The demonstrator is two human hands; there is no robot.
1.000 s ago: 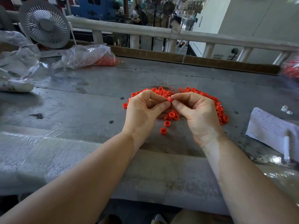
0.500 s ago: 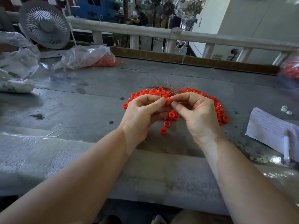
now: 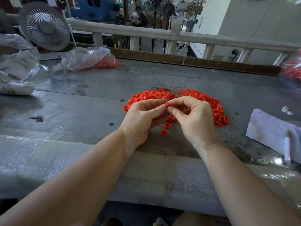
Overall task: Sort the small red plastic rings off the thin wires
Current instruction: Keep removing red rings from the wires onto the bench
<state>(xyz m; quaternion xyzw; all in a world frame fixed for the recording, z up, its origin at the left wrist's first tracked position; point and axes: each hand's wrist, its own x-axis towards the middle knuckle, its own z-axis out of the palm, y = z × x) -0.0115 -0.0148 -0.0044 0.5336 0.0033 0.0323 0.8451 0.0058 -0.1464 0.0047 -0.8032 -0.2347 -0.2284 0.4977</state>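
- The left hand (image 3: 143,118) and right hand (image 3: 193,118) meet fingertip to fingertip, both pinching 1 red ring (image 3: 166,104) just above the table (image 3: 81,101).
- The heap of red rings (image 3: 210,103) lies beyond the hands, mid-table.
- A bundle of thin wires (image 3: 169,88) rests at the heap's far side.
- 2 loose rings (image 3: 165,128) lie between the wrists.

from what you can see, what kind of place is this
Probably a small factory or workshop: a worn metal workbench holds a heap of red rings, a plastic bag of more, and blue machinery stands behind the railing.
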